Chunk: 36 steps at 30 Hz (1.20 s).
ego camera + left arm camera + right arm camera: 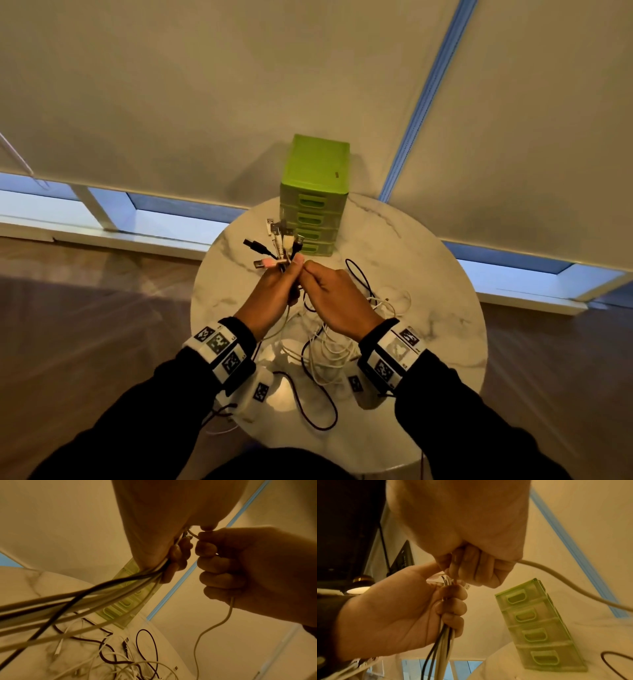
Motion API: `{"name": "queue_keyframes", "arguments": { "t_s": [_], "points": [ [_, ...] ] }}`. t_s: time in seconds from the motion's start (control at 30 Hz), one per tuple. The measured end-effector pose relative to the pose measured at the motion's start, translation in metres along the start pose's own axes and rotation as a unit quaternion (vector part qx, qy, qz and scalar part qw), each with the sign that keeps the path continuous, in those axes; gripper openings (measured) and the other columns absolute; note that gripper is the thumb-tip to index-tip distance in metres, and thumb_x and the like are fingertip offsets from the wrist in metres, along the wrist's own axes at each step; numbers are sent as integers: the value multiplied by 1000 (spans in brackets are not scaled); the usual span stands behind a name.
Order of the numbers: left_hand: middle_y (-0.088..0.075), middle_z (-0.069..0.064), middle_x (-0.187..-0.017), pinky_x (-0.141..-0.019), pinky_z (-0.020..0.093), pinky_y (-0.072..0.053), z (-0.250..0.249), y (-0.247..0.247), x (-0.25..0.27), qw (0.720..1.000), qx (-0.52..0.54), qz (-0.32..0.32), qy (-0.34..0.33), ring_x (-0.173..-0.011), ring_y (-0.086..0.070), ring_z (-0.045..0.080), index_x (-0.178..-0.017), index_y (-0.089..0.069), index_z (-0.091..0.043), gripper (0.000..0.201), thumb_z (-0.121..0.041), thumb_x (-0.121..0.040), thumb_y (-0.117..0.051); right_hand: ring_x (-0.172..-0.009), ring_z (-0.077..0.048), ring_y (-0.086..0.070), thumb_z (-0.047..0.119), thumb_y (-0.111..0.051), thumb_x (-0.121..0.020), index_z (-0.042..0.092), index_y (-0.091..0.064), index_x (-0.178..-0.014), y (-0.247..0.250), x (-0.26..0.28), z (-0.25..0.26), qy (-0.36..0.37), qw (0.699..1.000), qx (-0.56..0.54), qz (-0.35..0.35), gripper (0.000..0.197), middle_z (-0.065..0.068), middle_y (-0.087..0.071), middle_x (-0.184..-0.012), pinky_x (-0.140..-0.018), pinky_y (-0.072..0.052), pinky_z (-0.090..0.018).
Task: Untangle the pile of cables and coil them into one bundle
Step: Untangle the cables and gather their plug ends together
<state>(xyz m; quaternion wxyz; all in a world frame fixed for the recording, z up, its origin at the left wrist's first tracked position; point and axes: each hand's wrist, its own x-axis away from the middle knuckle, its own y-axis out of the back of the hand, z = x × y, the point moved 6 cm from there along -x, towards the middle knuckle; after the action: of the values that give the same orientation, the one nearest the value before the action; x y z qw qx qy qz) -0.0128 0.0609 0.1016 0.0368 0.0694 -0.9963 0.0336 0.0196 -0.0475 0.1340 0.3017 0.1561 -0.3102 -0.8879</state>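
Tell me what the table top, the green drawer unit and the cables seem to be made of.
Table top: looks like polished marble or an imitation; white with grey veins and glare.
Drawer unit: plastic, moulded; the green drawer fronts look translucent in the right wrist view.
Cables: smooth white sheaths, probably plastic or rubber; the dark one may be braided, too small to tell.
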Motion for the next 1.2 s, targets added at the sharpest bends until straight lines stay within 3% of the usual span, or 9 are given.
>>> {"name": "queue_keyframes", "arguments": {
  "t_s": [0.17,0.3,0.4,0.53,0.63,0.73,0.93,1.07,1.2],
  "points": [
    [-56,14,-83,-80,46,-47,4,17,4,999,-1,-43,31,-81,-54,24,-86,-52,0,82,-82,-84,-47,-78,-17,-64,48,-36,-104,27,-62,-93,-12,-3,10,12,998,42,46,35,6,-69,-83,-74,-52,-43],
    [-38,-5,-57,-62,34,-38,-10,40,-3,990,15,-137,-15,-55,-41,13,-66,-43,-24,49,-56,-102,-42,-62,-8,-55,54,-29,-106,34,-58,-69,-18,7,5,-9,995,-26,92,51,10,-59,-65,-69,-47,-31],
    [-35,-3,-61,-55,31,-36,-21,59,-12,981,59,-181,-36,-54,-37,13,-73,-45,-21,42,-49,-105,-43,-55,-9,-46,56,-25,-106,10,-52,-74,-27,22,-16,-39,989,-69,123,62,5,-52,-63,-62,-41,-26],
    [-52,-4,-63,-53,28,-51,-45,71,-17,967,89,-225,-76,-57,-54,12,-77,-49,-17,42,-44,-107,-40,-55,-3,-43,56,-21,-106,12,-50,-74,-41,38,-49,-56,983,-3,175,62,7,-50,-63,-63,-37,-22],
    [-47,-6,-62,-46,22,-41,-62,88,-26,942,240,-220,-84,-51,-46,9,-76,-43,-21,38,-42,-107,-39,-55,0,-41,64,-24,-101,19,-50,-73,-48,56,-95,-120,974,-21,193,59,10,-48,-63,-65,-37,-21],
    [-32,-9,-57,-44,20,-21,-74,97,-30,938,293,-171,-73,-46,-25,6,-72,-38,-24,40,-43,-107,-40,-65,5,-48,60,-30,-101,26,-57,-81,-33,64,-127,-119,983,-4,141,47,13,-55,-75,-75,-42,-26],
    [-37,-7,-52,-46,22,-22,-49,48,-30,981,174,-82,10,-45,-29,7,-73,-43,-20,38,-37,-107,-41,-68,-4,-48,47,-37,-104,19,-60,-84,34,26,-126,-126,984,-29,-118,42,10,-54,-72,-72,-42,-33],
    [-59,1,-62,-49,24,-27,-27,14,-22,997,30,-59,51,-48,-37,10,-78,-56,-13,38,-35,-107,-44,-61,0,-45,39,-38,-108,36,-47,-77,42,6,-66,-46,988,-48,-139,33,16,-50,-64,-64,-35,-23],
    [-68,-1,-71,-54,28,-27,-20,-9,-22,996,24,-39,79,-54,-37,11,-87,-65,-11,38,-38,-106,-46,-81,-9,-66,44,-32,-108,32,-62,-114,25,1,-28,28,996,-11,-86,33,6,-71,-88,-73,-50,-33]
  ]
}}
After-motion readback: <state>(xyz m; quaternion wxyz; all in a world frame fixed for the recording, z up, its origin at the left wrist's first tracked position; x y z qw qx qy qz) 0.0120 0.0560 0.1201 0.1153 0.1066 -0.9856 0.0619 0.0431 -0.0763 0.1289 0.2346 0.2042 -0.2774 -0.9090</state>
